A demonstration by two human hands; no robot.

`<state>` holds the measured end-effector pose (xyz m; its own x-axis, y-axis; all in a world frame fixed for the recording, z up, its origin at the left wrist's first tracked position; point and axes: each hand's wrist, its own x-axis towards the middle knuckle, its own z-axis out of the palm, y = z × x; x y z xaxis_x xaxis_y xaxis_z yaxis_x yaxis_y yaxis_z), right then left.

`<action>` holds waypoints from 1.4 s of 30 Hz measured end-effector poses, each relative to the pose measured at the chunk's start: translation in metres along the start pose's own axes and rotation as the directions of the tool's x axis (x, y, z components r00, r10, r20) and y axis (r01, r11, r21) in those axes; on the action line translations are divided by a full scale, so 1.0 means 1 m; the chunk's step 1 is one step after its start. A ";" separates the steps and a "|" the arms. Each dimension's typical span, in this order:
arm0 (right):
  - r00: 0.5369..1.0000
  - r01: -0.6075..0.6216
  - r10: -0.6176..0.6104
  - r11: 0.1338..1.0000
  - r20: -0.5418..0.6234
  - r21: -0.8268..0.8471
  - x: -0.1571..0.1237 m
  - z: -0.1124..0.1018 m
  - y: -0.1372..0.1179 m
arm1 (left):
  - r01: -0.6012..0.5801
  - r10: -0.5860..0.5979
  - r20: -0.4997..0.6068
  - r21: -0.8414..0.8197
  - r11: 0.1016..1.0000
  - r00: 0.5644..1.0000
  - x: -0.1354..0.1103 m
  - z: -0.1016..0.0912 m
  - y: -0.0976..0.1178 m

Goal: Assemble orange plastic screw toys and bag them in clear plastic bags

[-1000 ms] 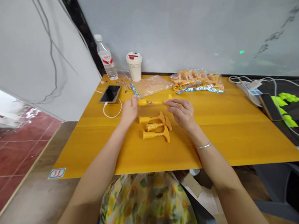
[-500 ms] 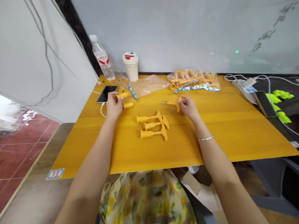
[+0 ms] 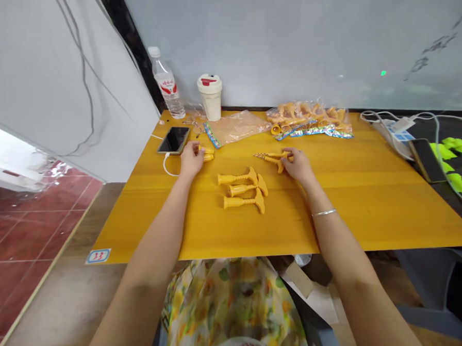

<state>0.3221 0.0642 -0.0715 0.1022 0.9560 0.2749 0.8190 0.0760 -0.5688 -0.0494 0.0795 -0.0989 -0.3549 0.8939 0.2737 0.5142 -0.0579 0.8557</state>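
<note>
Left hand (image 3: 192, 160), closed over short yellow plastic tubes (image 3: 207, 154); right hand (image 3: 300, 165), gripping a flared yellow plastic handle with a metal spiral tip (image 3: 273, 158).
Three flared yellow plastic handles (image 3: 241, 190) are laid side by side on the orange wooden table (image 3: 329, 219), between the hands, apparently placed within reach of both.

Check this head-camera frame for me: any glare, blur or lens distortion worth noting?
Head view: wide-angle distortion bends the table edges and stretches the left forearm; the bright patch at far left is blown out to white; the left hand and right hand show no strong motion blur; shadows stay soft.
</note>
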 end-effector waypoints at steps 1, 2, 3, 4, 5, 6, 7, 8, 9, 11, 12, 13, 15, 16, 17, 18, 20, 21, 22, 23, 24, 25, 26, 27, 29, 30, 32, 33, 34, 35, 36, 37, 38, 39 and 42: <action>1.000 0.001 -0.001 1.000 0.004 -0.010 -0.002 -0.001 -0.002 | -0.005 0.005 0.005 0.013 1.000 1.000 -0.001 -0.001 0.000; 1.000 0.001 0.000 1.000 0.009 -0.022 -0.003 -0.002 -0.003 | -0.014 0.014 0.009 0.028 1.000 1.000 -0.002 -0.002 0.001; 1.000 -0.002 0.002 0.999 0.015 -0.035 -0.004 -0.004 -0.005 | -0.034 0.033 0.004 0.046 0.998 0.999 -0.003 -0.003 0.003; 1.000 -0.007 0.008 0.999 0.022 -0.049 -0.005 -0.005 -0.007 | -0.067 0.068 -0.010 0.068 0.995 0.998 -0.004 -0.005 0.006; 0.999 -0.013 0.015 0.998 0.029 -0.061 -0.006 -0.007 -0.009 | -0.115 0.118 -0.030 0.091 0.989 0.993 -0.007 -0.007 0.011; 0.999 -0.020 0.022 0.997 0.036 -0.071 -0.008 -0.009 -0.011 | -0.171 0.177 -0.052 0.112 0.979 0.983 -0.010 -0.010 0.017; 0.999 -0.023 0.026 0.997 0.043 -0.079 -0.009 -0.010 -0.014 | -0.229 0.238 -0.064 0.125 0.965 0.969 -0.014 -0.013 0.024; 0.998 -0.023 0.027 0.996 0.050 -0.084 -0.010 -0.012 -0.016 | -0.281 0.290 -0.060 0.125 0.952 0.955 -0.018 -0.016 0.032; 0.998 -0.021 0.026 0.996 0.056 -0.088 -0.011 -0.013 -0.019 | -0.321 0.326 -0.035 0.106 0.941 0.945 -0.023 -0.019 0.041; 0.998 -0.019 0.025 0.995 0.065 -0.094 -0.013 -0.015 -0.024 | -0.368 0.362 0.117 0.027 0.930 0.925 -0.033 -0.026 0.059; 0.998 -0.016 0.022 0.995 0.065 -0.094 -0.014 -0.016 -0.026 | -0.378 0.369 0.249 -0.010 0.926 0.896 -0.038 -0.030 0.066; 0.998 -0.008 0.013 0.996 0.058 -0.089 -0.015 -0.017 -0.028 | -0.387 0.365 0.399 -0.026 0.922 0.841 -0.043 -0.032 0.073; 1.000 0.018 -0.017 0.997 0.017 -0.069 -0.018 -0.020 -0.034 | -0.416 0.323 0.630 -0.001 0.909 0.706 -0.050 -0.036 0.080; 0.999 0.036 -0.037 0.998 -0.009 -0.057 -0.019 -0.021 -0.038 | -0.435 0.292 0.701 0.028 0.900 0.650 -0.052 -0.036 0.082; 0.998 0.056 -0.058 0.997 -0.031 -0.046 -0.021 -0.023 -0.042 | -0.451 0.260 0.746 0.060 0.891 0.613 -0.054 -0.035 0.082; 0.997 0.072 -0.073 0.997 -0.039 -0.038 -0.023 -0.025 -0.046 | -0.461 0.229 0.774 0.090 0.883 0.591 -0.055 -0.034 0.082; 0.997 0.080 -0.080 0.996 0.001 -0.031 -0.028 -0.028 -0.056 | -0.468 0.175 0.805 0.140 0.873 0.567 -0.056 -0.031 0.081; 0.996 0.078 -0.077 0.996 0.038 -0.033 -0.031 -0.028 -0.061 | -0.471 0.162 0.807 0.157 0.868 0.568 -0.057 -0.029 0.081; 0.994 0.075 -0.072 0.997 0.076 -0.034 -0.033 -0.028 -0.066 | -0.476 0.167 0.795 0.168 0.863 0.583 -0.058 -0.028 0.082; 0.991 0.075 -0.072 0.997 0.109 -0.025 -0.035 -0.026 -0.069 | -0.482 0.191 0.771 0.167 0.860 0.607 -0.060 -0.026 0.084; 0.988 0.079 -0.078 0.997 0.131 0.002 -0.037 -0.024 -0.072 | -0.488 0.229 0.737 0.154 0.859 0.636 -0.061 -0.026 0.086; 0.985 0.083 -0.090 0.995 0.149 0.053 -0.039 -0.020 -0.074 | -0.492 0.274 0.698 0.129 0.861 0.662 -0.063 -0.025 0.089; 0.978 0.086 -0.109 0.988 0.179 0.132 -0.040 -0.016 -0.074 | -0.496 0.320 0.658 0.094 0.863 0.682 -0.065 -0.024 0.092; 0.965 0.081 -0.135 0.969 0.226 0.234 -0.041 -0.012 -0.074 | -0.498 0.361 0.623 0.055 0.865 0.694 -0.068 -0.024 0.095; 0.920 0.029 -0.200 0.892 0.336 0.451 -0.042 -0.005 -0.074 | -0.500 0.418 0.575 -0.018 0.866 0.704 -0.072 -0.022 0.101; 0.900 -0.003 -0.232 0.842 0.369 0.539 -0.042 -0.002 -0.074 | -0.493 0.430 0.559 -0.043 0.869 0.709 -0.073 -0.022 0.104; 0.898 -0.014 -0.276 0.761 0.342 0.648 -0.043 0.000 -0.075 | -0.440 0.402 0.556 -0.071 0.895 0.728 -0.073 -0.022 0.105; 0.915 0.021 -0.283 0.745 0.287 0.667 -0.043 -0.001 -0.076 | -0.387 0.362 0.560 -0.079 0.919 0.745 -0.072 -0.023 0.105; 0.930 0.080 -0.297 0.742 0.219 0.666 -0.043 -0.003 -0.077 | -0.318 0.310 0.560 -0.087 0.944 0.768 -0.069 -0.024 0.103; 0.937 0.147 -0.315 0.746 0.150 0.649 -0.043 -0.006 -0.077 | -0.245 0.257 0.547 -0.097 0.965 0.797 -0.066 -0.027 0.101; 0.939 0.204 -0.330 0.754 0.091 0.624 -0.042 -0.009 -0.077 | -0.184 0.215 0.518 -0.111 0.977 0.828 -0.061 -0.031 0.098; 0.942 0.240 -0.333 0.765 0.047 0.597 -0.040 -0.013 -0.075 | -0.151 0.193 0.468 -0.126 0.980 0.863 -0.056 -0.035 0.095; 0.948 0.252 -0.318 0.780 0.016 0.572 -0.037 -0.016 -0.072 | -0.151 0.192 0.403 -0.131 0.980 0.895 -0.051 -0.041 0.092; 0.958 0.238 -0.287 0.799 0.002 0.553 -0.034 -0.019 -0.068 | -0.177 0.206 0.337 -0.116 0.977 0.919 -0.046 -0.046 0.089; 0.986 0.067 -0.137 0.845 0.095 0.531 -0.023 -0.022 -0.052 | -0.313 0.294 0.258 0.037 0.949 0.920 -0.036 -0.057 0.082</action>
<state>0.2891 0.0321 -0.0314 -0.0654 0.9591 0.2755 0.3985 0.2783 -0.8739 -0.0394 0.0172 -0.0135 0.0257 0.9205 0.3899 0.6281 -0.3183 0.7100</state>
